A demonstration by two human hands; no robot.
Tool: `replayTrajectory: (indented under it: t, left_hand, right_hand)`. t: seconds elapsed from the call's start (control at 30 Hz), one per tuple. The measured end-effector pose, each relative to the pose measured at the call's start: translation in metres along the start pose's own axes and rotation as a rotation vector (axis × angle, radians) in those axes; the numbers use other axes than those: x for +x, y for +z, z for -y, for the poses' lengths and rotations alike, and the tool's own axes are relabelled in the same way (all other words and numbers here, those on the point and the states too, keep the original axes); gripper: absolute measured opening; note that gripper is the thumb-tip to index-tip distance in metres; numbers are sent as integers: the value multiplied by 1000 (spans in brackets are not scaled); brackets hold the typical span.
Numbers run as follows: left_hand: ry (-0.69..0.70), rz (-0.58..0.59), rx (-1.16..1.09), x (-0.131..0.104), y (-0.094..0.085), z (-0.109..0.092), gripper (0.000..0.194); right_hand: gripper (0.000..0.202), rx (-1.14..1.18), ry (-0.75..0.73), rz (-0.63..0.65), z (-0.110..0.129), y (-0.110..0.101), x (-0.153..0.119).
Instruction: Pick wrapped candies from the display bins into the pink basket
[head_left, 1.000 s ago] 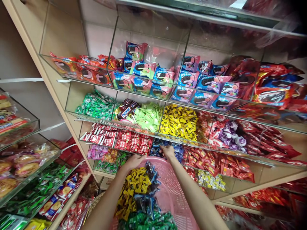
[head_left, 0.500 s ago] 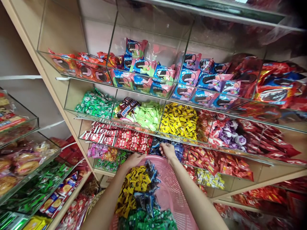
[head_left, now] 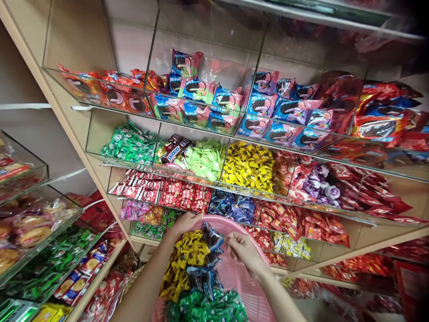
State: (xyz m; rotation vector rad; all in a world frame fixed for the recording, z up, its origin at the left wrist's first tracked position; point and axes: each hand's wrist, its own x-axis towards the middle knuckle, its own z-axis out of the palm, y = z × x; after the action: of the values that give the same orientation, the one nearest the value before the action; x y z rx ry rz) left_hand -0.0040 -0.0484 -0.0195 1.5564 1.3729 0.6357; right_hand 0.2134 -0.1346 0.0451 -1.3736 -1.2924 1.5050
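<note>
A pink perforated basket (head_left: 248, 293) holds yellow packets (head_left: 191, 248), dark blue packets (head_left: 204, 279) and green packets (head_left: 208, 306). At its far left rim is my left hand (head_left: 189, 221), its fingers closed on the edge and partly hidden. My right hand (head_left: 239, 248) is over the inside of the basket, fingers pinched together beside the dark blue packets; what they hold, if anything, is too small to make out. Just beyond the far rim lies a shelf compartment of blue packets (head_left: 233, 208).
Clear-fronted shelves hold yellow sweets (head_left: 250, 167), green sweets (head_left: 130, 143), red packets (head_left: 184, 194) and blue-and-pink biscuit packs (head_left: 261, 105). A wooden upright (head_left: 67, 129) stands left, with more stocked shelves beyond it. Red packets (head_left: 321, 228) fill compartments at the right.
My right hand has moved back from the blue packets' compartment to over the basket. My left hand stays at the rim, and the view has shifted slightly.
</note>
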Motion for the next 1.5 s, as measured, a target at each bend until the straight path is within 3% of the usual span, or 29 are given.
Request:
replayTrajectory:
  t: [0.23, 0.5, 0.73, 0.87, 1.07, 1.2, 1.37, 1.5]
  left_hand:
    - [11, 2, 4, 2, 0, 1, 57]
    - [11, 60, 11, 2, -2, -1, 57]
    - [44, 34, 35, 3, -2, 1, 57]
    - [83, 30, 50, 2, -2, 2, 56]
    - [104, 29, 66, 3, -1, 2, 55]
    - [92, 18, 90, 5, 0, 5, 57]
    - [35, 9, 109, 6, 0, 6, 58]
    - [31, -4, 108, 4, -1, 4, 59]
  right_hand:
    - [18, 97, 173, 140, -35, 7, -15]
    - [17, 114, 277, 230, -43, 9, -10]
    - [39, -238, 202, 263, -40, 12, -5]
    - [47, -412, 56, 178, -28, -1, 6]
    - [44, -501, -208, -110, -4, -25, 53]
    - [36, -462, -165, -281, 5, -30, 96]
    - [30, -451, -75, -384, 4, -26, 137]
    - [28, -420, -26, -413, 1, -22, 154]
